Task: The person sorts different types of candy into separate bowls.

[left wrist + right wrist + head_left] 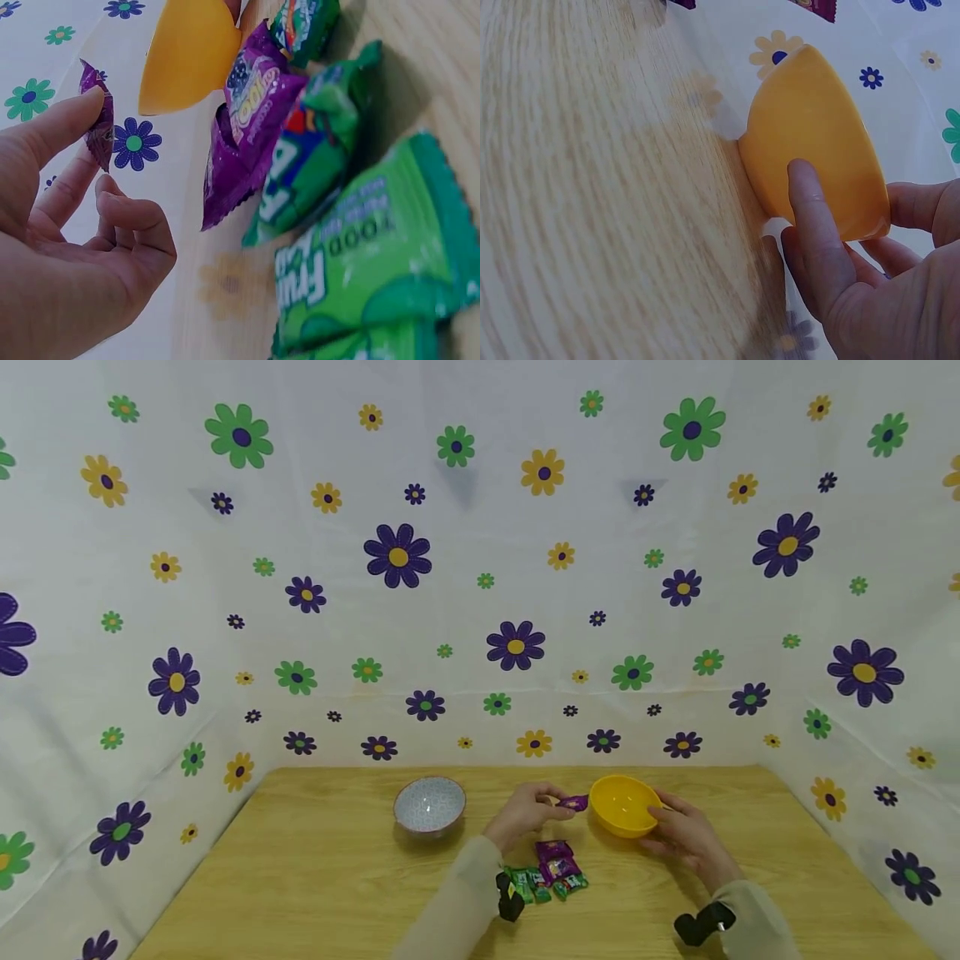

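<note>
My left hand [527,810] pinches a small purple candy packet [573,803] by its end, just left of the yellow bowl [624,806]. In the left wrist view the purple packet [99,124] is held between thumb and fingers, clear of the table. My right hand [690,839] grips the bowl's right side; the right wrist view has its digits on the outer wall and rim of the yellow bowl [810,142]. Nearer me on the table lie purple packets [559,870] and green packets [538,887], the green ones partly hidden by the left wrist strap.
A grey patterned bowl [430,807] with a reddish rim stands left of the left hand. Both bowls and the packets are on a light wooden table [315,868]. White flowered cloth [465,602] hangs behind it and along both sides.
</note>
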The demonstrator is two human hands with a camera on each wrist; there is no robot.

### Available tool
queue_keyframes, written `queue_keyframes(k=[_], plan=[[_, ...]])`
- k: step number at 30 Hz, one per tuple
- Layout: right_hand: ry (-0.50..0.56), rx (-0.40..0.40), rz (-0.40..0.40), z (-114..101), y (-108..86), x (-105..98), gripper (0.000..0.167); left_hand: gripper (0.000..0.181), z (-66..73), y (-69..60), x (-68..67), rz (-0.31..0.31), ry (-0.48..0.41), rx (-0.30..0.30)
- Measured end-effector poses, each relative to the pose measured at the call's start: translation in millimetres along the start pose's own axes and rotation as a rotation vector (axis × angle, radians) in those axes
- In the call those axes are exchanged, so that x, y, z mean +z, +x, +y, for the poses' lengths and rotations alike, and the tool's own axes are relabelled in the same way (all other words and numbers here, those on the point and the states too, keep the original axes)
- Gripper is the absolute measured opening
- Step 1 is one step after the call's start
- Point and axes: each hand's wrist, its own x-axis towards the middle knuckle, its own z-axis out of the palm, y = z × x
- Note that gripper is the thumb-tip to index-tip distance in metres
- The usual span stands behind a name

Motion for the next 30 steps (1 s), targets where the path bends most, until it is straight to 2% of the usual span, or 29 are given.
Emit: queue_keyframes(k=[7,11,19,26,30], plan=[[-0.006,0.0,0.013,1.2,0.0,0.2,0.065,0.027,2.7,2.5,11.2,-0.002,-0.078,-0.003],[-0.008,0.002,0.014,1.2,0.3,-0.2,0.066,0.024,3.4,5.4,19.5,0.02,-0.109,-0.012],[0.0,-0.007,-0.013,1.6,0.7,-0.1,0.065,0.022,4.3,13.2,31.3,0.083,-0.093,0.013],[-0.009,-0.006,-0.014,2.6,1.4,1.3,0.066,0.019,10.4,11.7,44.5,0.134,-0.071,-0.012],[-0.018,-0.015,-0.01,1.6,-0.3,0.9,0.066,0.019,10.0,14.4,51.5,0.164,-0.088,-0.02]])
